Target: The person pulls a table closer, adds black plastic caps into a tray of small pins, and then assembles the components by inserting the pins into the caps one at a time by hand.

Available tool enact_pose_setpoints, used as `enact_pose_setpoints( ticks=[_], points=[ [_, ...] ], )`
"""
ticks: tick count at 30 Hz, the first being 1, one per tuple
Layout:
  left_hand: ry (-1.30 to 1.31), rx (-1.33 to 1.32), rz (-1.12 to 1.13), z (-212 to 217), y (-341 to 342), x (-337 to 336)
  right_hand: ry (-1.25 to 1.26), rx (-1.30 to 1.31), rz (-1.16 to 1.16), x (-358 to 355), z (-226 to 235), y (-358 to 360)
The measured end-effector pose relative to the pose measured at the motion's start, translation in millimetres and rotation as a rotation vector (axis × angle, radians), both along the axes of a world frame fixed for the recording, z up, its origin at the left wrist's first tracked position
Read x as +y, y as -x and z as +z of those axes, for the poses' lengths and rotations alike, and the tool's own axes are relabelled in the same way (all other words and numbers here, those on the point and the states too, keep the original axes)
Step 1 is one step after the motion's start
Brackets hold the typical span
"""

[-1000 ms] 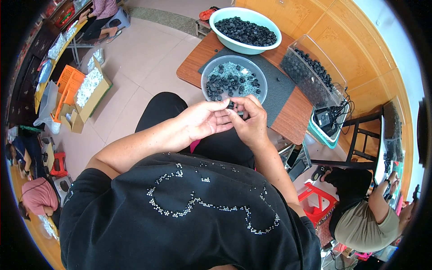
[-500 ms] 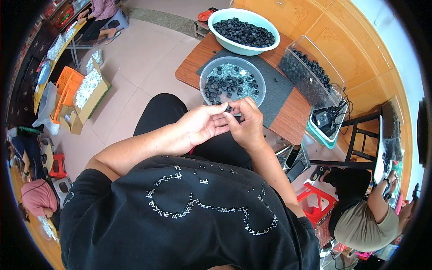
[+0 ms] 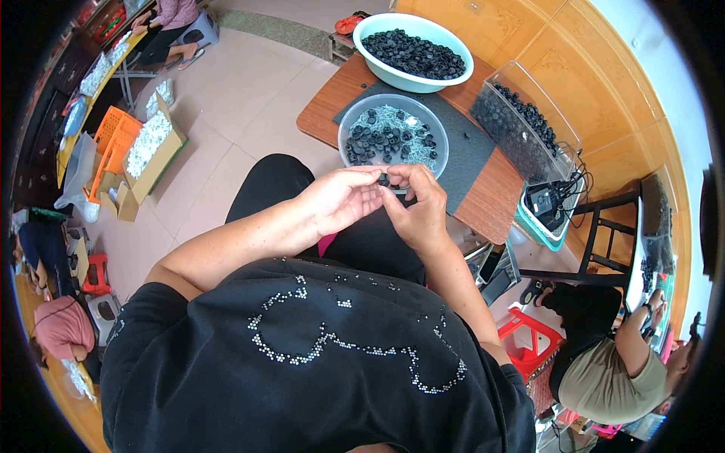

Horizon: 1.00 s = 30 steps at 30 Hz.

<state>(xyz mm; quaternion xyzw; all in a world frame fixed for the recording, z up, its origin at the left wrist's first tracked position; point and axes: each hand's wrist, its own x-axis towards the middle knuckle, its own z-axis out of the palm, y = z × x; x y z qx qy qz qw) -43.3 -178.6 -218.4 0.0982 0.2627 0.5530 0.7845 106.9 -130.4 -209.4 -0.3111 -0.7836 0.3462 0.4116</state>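
Note:
A small black plastic part (image 3: 384, 180) is pinched between both hands, just in front of a clear round tub. My left hand (image 3: 341, 198) grips its left side with thumb and fingertips, palm partly turned up. From the right, my right hand (image 3: 417, 204) closes thumb and forefinger on the same piece. Its exact kind is too small to make out. In the round tub (image 3: 442, 143) lie many similar black parts (image 3: 381, 142) and a tangle of thin pale-teal pieces (image 3: 417, 153).
Behind the tub, a mint basin (image 3: 362, 47) heaped with black parts stands on the wooden table (image 3: 321, 113). A clear bin (image 3: 521, 124) of black parts is at right, above a basket with cables (image 3: 547, 200). Co-workers sit at right (image 3: 612, 381) and left (image 3: 64, 328).
Both hands stay together at the black part, with only a slight shift of the fingers around it. The tub's contents look the same.

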Motion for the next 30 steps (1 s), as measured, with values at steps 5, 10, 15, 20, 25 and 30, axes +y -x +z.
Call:
enact_pose_setpoints(
  ticks=[5,10,15,20,25,30],
  points=[
    [-0.015,0.022,0.043,-1.3,-3.1,-1.3,-0.156,0.038,-0.004,2.7,-4.1,-0.6],
    [-0.019,0.038,0.054,1.1,-5.6,-2.0,-0.194,0.044,-0.002,3.6,-4.7,-1.1],
    [-0.029,0.062,0.070,0.5,-5.6,-2.6,-0.275,0.053,-0.016,3.9,-4.8,-0.7],
    [-0.077,0.175,0.091,2.4,-5.5,-3.3,-0.287,0.065,-0.020,3.3,-6.4,0.5],
    [-0.083,0.205,0.097,9.3,-5.6,-4.1,-0.223,0.084,-0.014,0.9,-4.8,0.2],
    [-0.095,0.167,0.039,10.0,-3.8,-1.0,0.066,0.146,-0.026,4.6,-8.7,-1.3]
  ],
)
